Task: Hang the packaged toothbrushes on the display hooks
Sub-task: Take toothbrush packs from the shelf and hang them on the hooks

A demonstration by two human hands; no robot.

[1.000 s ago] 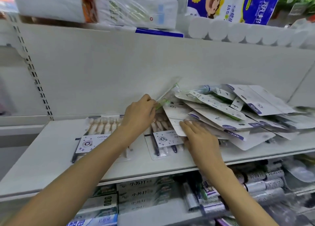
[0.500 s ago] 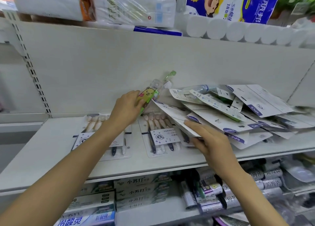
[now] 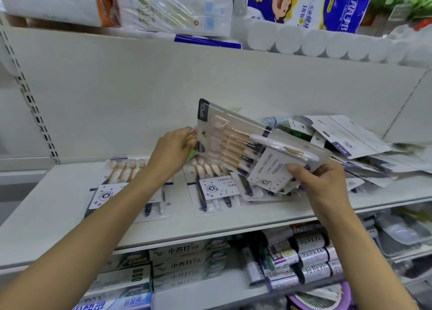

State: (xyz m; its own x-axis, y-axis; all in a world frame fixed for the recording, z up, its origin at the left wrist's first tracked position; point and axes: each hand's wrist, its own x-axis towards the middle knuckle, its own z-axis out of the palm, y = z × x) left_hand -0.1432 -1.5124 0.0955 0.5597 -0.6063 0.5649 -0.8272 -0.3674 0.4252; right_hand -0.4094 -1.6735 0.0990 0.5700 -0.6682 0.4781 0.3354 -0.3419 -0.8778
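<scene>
We held one six-pack above the shelf, tilted, its header up and to the left. Our right hand pinched its lower card end, thumb on top. Our left hand curled around a small green pack just beside the six-pack's left edge. Two packs lay flat beneath; a pile lay right.

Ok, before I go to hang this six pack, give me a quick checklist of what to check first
1. Right hand grips the lifted six-pack of toothbrushes at its card end: ok.
2. Left hand free: not ok, it holds a small yellow-green toothbrush pack.
3. Display hooks in view: not ok, only the bare back panel.
4. Pack's hang hole visible: cannot tell.
5. Pack clear of the pile: ok.
</scene>
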